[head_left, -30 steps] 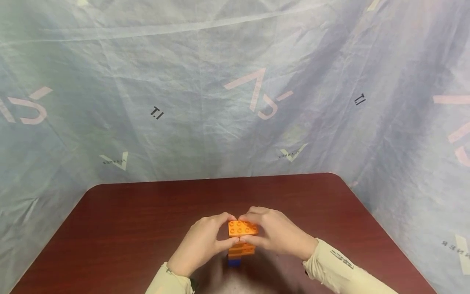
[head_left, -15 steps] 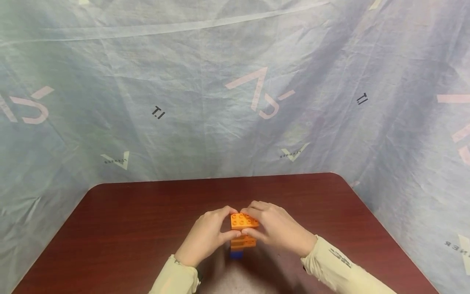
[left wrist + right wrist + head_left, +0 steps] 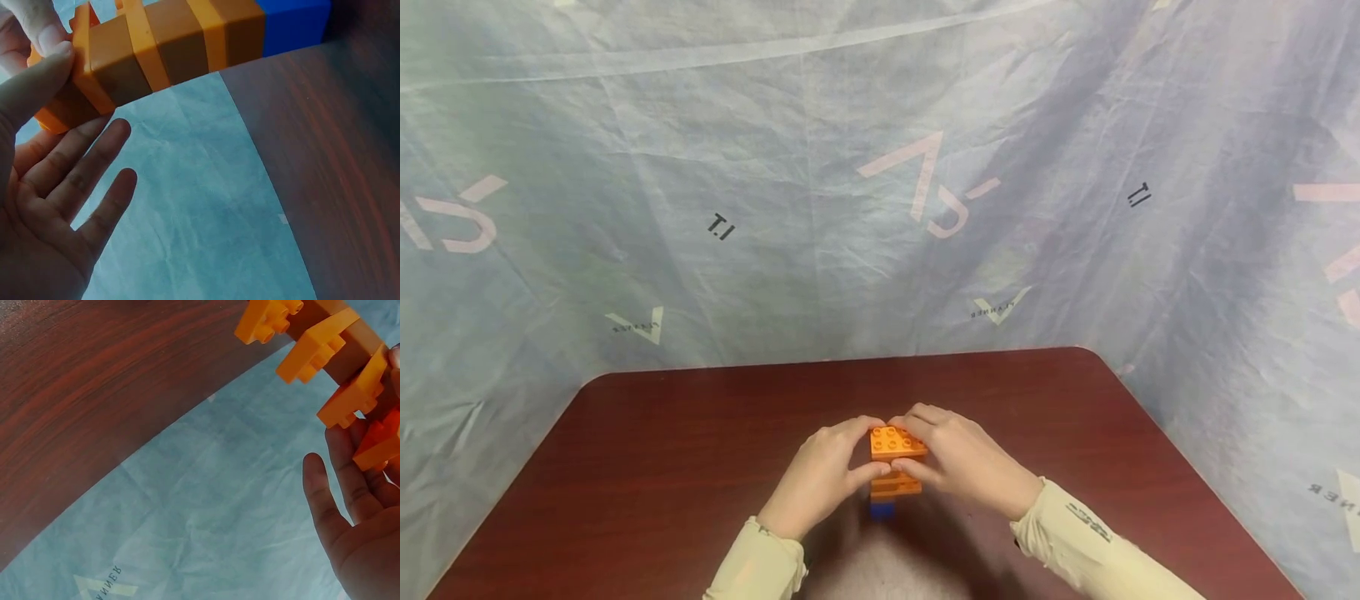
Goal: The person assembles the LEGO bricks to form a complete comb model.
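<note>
Both hands, left hand (image 3: 820, 483) and right hand (image 3: 962, 467), pinch the top orange brick (image 3: 897, 444) (blue base below): press squarely, evenly, down the stack (image 3: 891, 483).

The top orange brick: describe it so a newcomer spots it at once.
On the dark red table, near its front edge, stands a small brick tower between both hands. The top orange brick caps it, studs up, pinched by the left hand and right hand; only the lowest brick is blue.

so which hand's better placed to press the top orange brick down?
Probably right. The right hand curls its fingers over the far edge of the top orange brick; the left hand pinches the tower from the side, steadying it.
</note>
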`<state>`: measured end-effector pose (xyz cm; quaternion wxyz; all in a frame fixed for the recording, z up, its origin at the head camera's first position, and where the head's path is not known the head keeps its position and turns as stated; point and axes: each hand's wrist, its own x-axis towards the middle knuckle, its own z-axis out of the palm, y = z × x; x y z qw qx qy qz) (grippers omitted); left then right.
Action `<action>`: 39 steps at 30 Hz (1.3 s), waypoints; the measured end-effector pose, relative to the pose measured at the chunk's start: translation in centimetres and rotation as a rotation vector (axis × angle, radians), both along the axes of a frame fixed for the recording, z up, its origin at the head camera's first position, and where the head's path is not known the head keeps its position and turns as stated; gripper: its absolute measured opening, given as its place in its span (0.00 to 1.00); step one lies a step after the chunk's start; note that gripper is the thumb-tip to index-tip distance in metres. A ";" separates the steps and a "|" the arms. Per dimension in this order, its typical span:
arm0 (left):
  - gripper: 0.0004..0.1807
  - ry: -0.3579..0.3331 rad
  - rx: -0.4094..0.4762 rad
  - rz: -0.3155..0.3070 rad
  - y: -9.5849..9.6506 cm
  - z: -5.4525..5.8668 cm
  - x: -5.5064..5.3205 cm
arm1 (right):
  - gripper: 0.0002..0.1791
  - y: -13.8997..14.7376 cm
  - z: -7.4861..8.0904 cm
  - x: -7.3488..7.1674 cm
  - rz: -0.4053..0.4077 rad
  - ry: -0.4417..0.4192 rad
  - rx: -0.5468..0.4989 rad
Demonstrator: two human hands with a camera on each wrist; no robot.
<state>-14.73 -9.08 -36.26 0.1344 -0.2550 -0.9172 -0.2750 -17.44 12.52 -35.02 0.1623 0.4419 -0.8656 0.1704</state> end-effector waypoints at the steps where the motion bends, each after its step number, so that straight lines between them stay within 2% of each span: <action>1: 0.23 0.003 0.002 0.001 0.0 0.0 0.0 | 0.22 0.0 0.0 0.0 0.002 0.002 -0.003; 8: 0.26 -0.005 -0.004 0.012 0.2 -0.1 -0.2 | 0.24 0.1 0.1 0.0 0.010 -0.011 -0.024; 13: 0.30 -0.046 -0.040 0.009 0.1 -0.3 0.0 | 0.26 0.1 0.1 0.1 -0.004 -0.049 -0.025; 20: 0.32 -0.094 -0.023 0.013 0.0 -0.4 0.1 | 0.30 0.2 0.2 0.4 -0.012 -0.084 -0.019; 23: 0.32 -0.111 -0.016 0.016 -0.1 -0.3 0.2 | 0.33 0.4 0.4 0.5 -0.017 -0.123 -0.024; 28: 0.36 -0.142 0.027 0.039 -0.4 -0.1 0.4 | 0.35 1.1 0.6 1.0 -0.067 -0.243 -0.111; 32: 0.37 -0.176 0.072 0.102 -1.1 0.3 0.7 | 0.31 2.1 0.6 1.4 -0.156 -0.262 -0.211; 36: 0.37 -0.167 0.073 0.149 -1.8 0.5 1.0 | 0.28 2.5 0.4 1.6 -0.199 -0.238 -0.234; 39: 0.34 -0.123 0.047 0.125 -1.7 0.4 1.1 | 0.29 2.1 0.3 1.5 -0.163 -0.221 -0.197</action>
